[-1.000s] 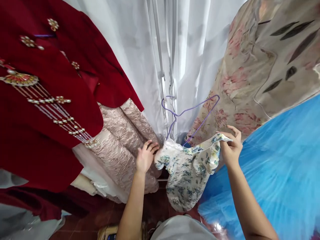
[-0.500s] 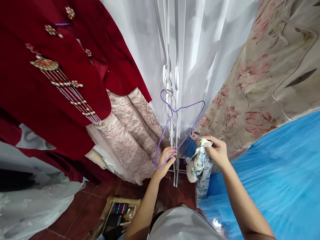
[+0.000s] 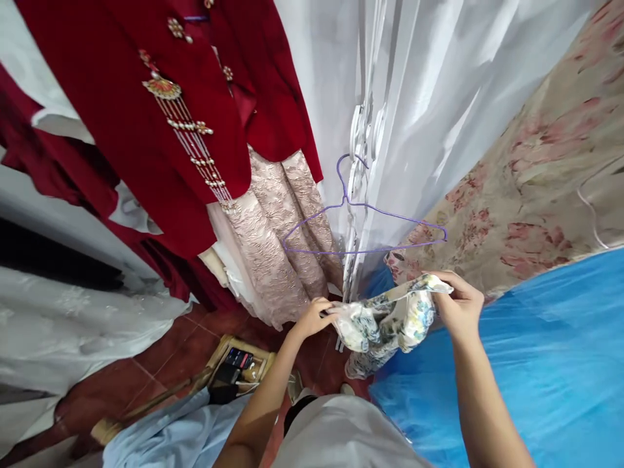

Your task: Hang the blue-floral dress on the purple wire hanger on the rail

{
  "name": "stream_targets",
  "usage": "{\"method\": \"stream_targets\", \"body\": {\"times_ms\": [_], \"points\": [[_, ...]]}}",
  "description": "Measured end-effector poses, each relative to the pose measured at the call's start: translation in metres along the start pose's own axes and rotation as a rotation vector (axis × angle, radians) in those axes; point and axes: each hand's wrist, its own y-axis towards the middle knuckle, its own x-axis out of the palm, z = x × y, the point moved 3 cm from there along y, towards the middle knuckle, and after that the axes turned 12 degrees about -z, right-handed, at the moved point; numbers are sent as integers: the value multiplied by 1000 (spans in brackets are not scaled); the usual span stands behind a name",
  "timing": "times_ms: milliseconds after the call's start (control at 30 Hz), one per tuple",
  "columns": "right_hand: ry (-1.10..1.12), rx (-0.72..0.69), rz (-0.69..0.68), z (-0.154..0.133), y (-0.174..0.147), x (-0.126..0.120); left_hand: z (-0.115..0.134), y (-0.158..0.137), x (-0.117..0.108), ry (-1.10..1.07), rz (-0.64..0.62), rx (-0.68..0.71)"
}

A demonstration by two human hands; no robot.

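Between my two hands a floral garment (image 3: 416,318) in white with blue and yellow print is stretched out, its lower part hanging in folds. My left hand (image 3: 314,318) pinches its left edge with thumb and fingers. At the other end, my right hand (image 3: 461,305) grips the upper right corner. Just above the garment a purple wire hanger (image 3: 365,207) hangs by its hook from the white metal rack (image 3: 358,130); it is bare, and neither hand touches it.
To the left hang a dark red jacket (image 3: 287,84) with beaded ornaments and a pink brocade skirt (image 3: 283,240). A floral cloth (image 3: 546,175) and blue tulle (image 3: 546,364) fill the right. A bamboo chair (image 3: 221,351) holding small items and a light blue cloth (image 3: 180,429) stands low left.
My left hand has let go of the purple hanger and taken the garment's left edge. The garment is now spread between both hands. The hanger hangs level, and the view has shifted left.
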Motion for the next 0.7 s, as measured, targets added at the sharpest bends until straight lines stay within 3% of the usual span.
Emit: {"method": "stream_targets", "body": {"times_ms": [133,267,400,500,600,700], "points": [[-128,-142,-26,1,1,19,3,-22,-76,-5,283,99],[-182,-193,-42,-5,10,51,14,-17,-132,-61,492,159],[-179,-167,23,-6,29,70,22,2,-163,-174,714,199],[-154,-145,-67,-3,44,89,32,12,-180,-236,867,244],[-123,-137,-182,2,50,112,40,13,-193,-198,878,304],[-113,-117,-187,4,48,131,35,5,-204,-171,843,341]]}}
